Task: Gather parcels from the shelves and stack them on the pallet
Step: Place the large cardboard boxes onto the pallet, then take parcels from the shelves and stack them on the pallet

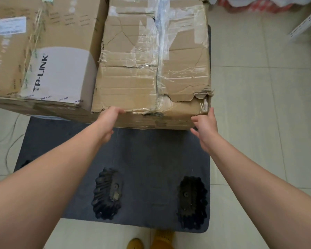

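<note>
The left hand point(109, 121) rests against the near top edge of a battered, tape-wrapped brown cardboard box point(151, 65), fingers lying over the edge toward its left corner; its grip looks released rather than curled round anything. The right hand point(206, 126) is at the box's torn near-right corner, fingers spread and relaxed, just touching or just off the cardboard; I cannot tell which.

The box sits on the far part of a dark grey flat pallet point(147, 159), its right side running close along the pallet's right edge. Touching its left side stands a brown cardboard carton with a white TP-LINK panel point(43, 56), whose near-left corner overhangs the pallet. The near half of the pallet is bare save two black ribbed recesses point(108, 193).

Around lies a pale tiled floor point(258, 105), with a thin grey cable point(11, 144) at left and a white metal shelf bracket point(305, 24) at far right.
</note>
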A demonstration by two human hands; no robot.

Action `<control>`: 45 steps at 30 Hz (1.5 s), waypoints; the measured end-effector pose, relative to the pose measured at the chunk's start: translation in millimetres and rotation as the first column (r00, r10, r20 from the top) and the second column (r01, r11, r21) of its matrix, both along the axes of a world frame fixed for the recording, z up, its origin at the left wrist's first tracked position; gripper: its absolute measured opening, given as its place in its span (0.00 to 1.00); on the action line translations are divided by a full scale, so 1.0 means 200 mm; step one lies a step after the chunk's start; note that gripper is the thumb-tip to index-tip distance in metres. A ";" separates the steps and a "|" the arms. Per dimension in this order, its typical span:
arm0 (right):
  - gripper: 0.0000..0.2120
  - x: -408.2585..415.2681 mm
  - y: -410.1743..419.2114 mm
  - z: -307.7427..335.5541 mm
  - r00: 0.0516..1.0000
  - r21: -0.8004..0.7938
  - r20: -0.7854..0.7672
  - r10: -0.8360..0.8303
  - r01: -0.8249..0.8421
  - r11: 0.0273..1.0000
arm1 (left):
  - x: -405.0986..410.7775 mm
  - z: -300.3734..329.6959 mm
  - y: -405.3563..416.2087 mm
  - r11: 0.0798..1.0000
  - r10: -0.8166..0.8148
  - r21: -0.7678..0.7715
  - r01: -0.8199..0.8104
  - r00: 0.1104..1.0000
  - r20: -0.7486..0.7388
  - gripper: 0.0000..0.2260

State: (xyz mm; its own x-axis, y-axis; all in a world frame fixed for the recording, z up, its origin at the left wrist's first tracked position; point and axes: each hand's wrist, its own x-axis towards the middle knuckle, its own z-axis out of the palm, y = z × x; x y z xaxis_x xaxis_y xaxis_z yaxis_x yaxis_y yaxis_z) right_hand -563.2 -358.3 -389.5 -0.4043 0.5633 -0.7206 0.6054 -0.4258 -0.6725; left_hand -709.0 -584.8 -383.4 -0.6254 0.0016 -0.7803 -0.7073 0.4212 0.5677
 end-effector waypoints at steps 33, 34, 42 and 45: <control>0.29 0.77 -0.66 1.11 0.990 -0.004 -0.142 0.013 -0.014 1.000 | 0.88 1.08 -0.49 0.963 -0.082 0.255 0.091 0.996 -0.047 0.10; 0.25 0.83 -0.70 1.21 0.992 0.014 -0.123 -0.023 0.025 1.000 | 0.92 1.18 -0.51 0.955 -0.097 0.276 0.111 0.993 -0.064 0.10; 0.14 1.48 -0.83 1.88 0.940 0.060 -0.227 -0.255 0.275 0.960 | 1.34 1.97 -0.41 0.829 -0.326 0.430 0.357 0.934 -0.146 0.12; 0.13 1.77 -0.81 2.11 0.911 0.095 -0.264 -0.317 0.351 0.931 | 1.58 2.22 -0.29 0.768 -0.400 0.473 0.433 0.900 -0.173 0.13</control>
State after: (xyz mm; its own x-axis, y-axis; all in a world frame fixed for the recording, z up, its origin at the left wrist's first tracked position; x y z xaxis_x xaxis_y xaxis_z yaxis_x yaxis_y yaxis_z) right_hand -209.1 -520.5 32.2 -0.3262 0.7818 -0.5314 0.2568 -0.4677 -0.8458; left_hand -393.5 -643.7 61.1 -0.5181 0.6419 -0.5653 -0.4863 0.3226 0.8121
